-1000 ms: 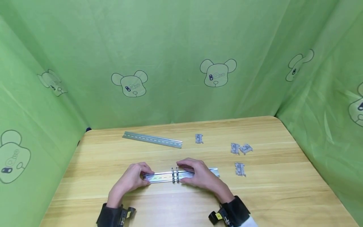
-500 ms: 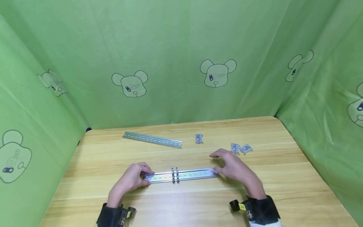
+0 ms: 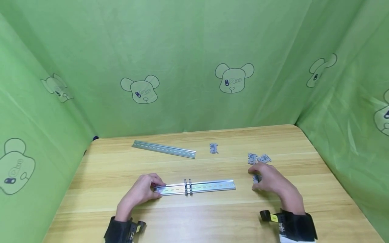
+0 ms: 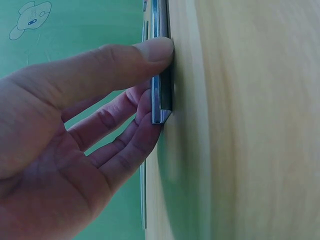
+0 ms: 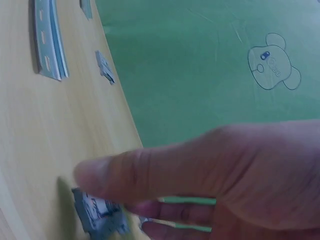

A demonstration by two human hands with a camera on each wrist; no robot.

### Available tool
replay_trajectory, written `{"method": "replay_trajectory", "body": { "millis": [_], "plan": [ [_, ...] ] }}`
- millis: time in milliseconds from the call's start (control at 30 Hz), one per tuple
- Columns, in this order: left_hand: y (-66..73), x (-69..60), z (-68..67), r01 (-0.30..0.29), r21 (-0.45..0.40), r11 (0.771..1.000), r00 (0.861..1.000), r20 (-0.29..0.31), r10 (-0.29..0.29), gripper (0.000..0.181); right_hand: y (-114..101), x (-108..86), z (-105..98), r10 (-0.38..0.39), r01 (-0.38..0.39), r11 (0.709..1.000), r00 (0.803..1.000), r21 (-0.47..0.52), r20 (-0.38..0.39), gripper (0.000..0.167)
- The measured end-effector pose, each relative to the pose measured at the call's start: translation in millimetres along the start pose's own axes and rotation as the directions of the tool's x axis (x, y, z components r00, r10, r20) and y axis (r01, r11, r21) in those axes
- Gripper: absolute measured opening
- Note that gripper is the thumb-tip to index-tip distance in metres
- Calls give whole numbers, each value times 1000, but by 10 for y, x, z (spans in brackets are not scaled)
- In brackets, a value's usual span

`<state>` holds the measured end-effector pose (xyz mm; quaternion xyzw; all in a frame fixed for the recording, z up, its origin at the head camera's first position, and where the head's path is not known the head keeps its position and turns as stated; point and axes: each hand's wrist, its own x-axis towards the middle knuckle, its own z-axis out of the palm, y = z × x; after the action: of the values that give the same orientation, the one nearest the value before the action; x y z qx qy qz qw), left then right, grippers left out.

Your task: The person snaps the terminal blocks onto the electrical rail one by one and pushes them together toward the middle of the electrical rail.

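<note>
A slotted metal DIN rail (image 3: pixel 212 186) lies across the middle of the table, with two thin grey terminal blocks (image 3: pixel 188 187) standing side by side on it. My left hand (image 3: pixel 143 192) pinches the rail's left end between thumb and fingers, which the left wrist view also shows. Off the rail's right end, my right hand (image 3: pixel 271 179) is over a loose grey terminal block (image 5: pixel 100 212), thumb and fingers spread on either side of it. The hand partly hides this block in the head view; firm contact is not plain.
A second DIN rail (image 3: pixel 164 149) lies slantwise near the table's back edge. One loose terminal block (image 3: pixel 213 148) is to its right. Two more blocks, one flat (image 3: pixel 252 159) and one tilted (image 3: pixel 264 158), lie just beyond my right hand. Green cloth (image 3: pixel 188 67) walls the wooden table.
My right hand has left the rail near the two mounted blocks and moved right to the loose terminal block. The left hand has stayed on the rail's left end.
</note>
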<state>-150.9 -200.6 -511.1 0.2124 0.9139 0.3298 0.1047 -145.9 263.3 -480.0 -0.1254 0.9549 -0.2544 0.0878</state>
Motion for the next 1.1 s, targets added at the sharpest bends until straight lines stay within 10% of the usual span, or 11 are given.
{"method": "replay_trajectory", "body": {
  "millis": [1100],
  "plan": [
    [19, -13, -15, -11, 4, 1000, 1000, -13, 11, 34, 84, -8, 25, 12, -9, 998, 999, 69, -34, 49]
  ]
}}
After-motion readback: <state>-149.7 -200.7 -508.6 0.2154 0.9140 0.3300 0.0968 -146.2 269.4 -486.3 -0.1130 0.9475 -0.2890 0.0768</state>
